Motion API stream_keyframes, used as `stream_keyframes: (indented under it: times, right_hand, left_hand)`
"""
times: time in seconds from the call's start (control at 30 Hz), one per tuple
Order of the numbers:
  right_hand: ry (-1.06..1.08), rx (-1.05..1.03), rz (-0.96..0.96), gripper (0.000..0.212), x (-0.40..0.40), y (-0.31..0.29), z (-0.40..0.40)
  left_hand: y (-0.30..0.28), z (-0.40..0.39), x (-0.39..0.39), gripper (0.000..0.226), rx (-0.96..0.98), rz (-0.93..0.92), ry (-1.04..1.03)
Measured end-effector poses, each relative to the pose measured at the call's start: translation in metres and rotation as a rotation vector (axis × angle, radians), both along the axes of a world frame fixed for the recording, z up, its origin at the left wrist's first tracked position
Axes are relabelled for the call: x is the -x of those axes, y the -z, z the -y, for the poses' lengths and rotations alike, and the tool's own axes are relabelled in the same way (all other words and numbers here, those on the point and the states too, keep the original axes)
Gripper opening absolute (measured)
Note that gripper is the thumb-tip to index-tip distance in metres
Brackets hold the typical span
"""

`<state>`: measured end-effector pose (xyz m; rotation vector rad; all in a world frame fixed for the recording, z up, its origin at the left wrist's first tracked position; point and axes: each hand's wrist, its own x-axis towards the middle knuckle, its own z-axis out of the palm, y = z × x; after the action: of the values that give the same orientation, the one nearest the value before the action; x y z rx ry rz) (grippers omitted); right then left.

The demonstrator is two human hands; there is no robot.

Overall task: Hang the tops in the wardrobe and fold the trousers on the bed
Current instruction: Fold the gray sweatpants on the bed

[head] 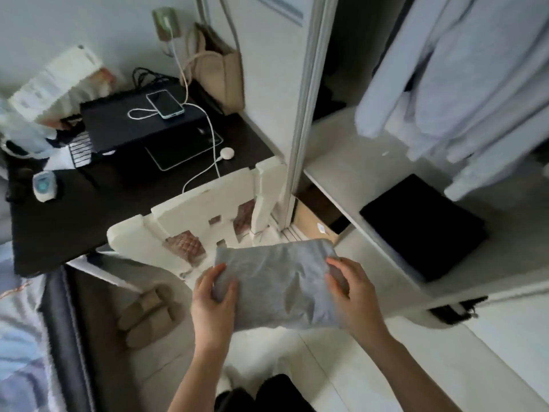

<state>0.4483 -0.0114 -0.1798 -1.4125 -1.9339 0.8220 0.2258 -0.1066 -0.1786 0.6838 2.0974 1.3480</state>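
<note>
A folded grey garment (277, 281) hangs in the air in front of me, above the pale floor. My left hand (212, 295) grips its left edge, thumb on top. My right hand (352, 289) holds its right edge, fingers curled round the fabric. The open wardrobe (341, 171) is at the right. Pale blue tops (451, 78) hang inside it above a white shelf. A folded black garment (421, 227) lies on that shelf. The bed (20, 337) with blue bedding shows at the lower left edge.
A dark desk (89, 209) at the left carries a black box, a phone on a white cable, a tablet and clutter. White foam packing (193, 221) leans before it. Beige slippers (148, 313) lie on the floor. A cardboard box (312, 224) sits under the shelf.
</note>
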Motion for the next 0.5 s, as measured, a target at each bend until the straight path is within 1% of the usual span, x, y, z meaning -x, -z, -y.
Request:
stream_keyframes:
  times: [0.1,0.23,0.3,0.37,0.43,0.5]
  right_hand:
    - [0.117,0.041,0.010,0.029,-0.034,0.008,-0.019]
    - [0.268,0.048,0.016,0.028,-0.071,0.013,-0.042]
    - [0.345,0.043,0.023,0.040,-0.085,0.014,-0.058]
    - [0.410,0.047,0.028,0.043,-0.099,0.018,-0.076]
    - [0.475,0.111,0.029,0.040,-0.113,0.023,-0.096]
    - [0.492,0.215,0.021,0.043,-0.124,0.026,-0.114]
  left_hand:
    - [0.000,-0.049,-0.027,0.041,0.042,0.033,0.103]
    - [0.007,-0.108,-0.056,0.040,0.101,0.017,0.258]
    - [0.013,-0.143,-0.067,0.041,0.124,0.003,0.340]
    - [0.016,-0.179,-0.077,0.041,0.158,-0.006,0.430]
    - [0.020,-0.219,-0.088,0.042,0.192,0.021,0.528]
    - [0.017,-0.257,-0.099,0.044,0.200,0.027,0.622]
